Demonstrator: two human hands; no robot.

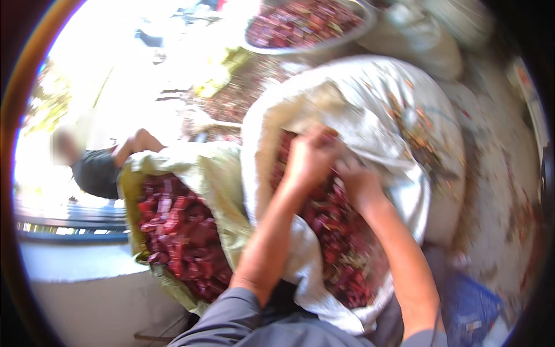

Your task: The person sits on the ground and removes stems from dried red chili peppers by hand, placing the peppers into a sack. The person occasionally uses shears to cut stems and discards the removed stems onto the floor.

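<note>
A white woven sack [260, 173] stands before me with its mouth rolled open. Dark red dried chilli peppers [338, 243], mixed with pale bits, lie inside it. My left hand [313, 149] is over the upper part of the opening, its fingers curled. Close beside it, my right hand [357, 175] is also bent inward, near the sack's inner side. Motion blur hides the fingertips, so whether either hand grips anything is unclear. To the left, a yellowish woven sack [227, 186] leans against the white one and holds redder, cleaner-looking chilli pieces [182, 234].
A metal basin [368, 19] of red chillies sits at the top, beside full pale sacks [416, 39]. Stems and scraps [422, 143] lie on the white sack's outer folds. Another person [97, 173] is at the left. A blue bag [470, 299] lies at lower right.
</note>
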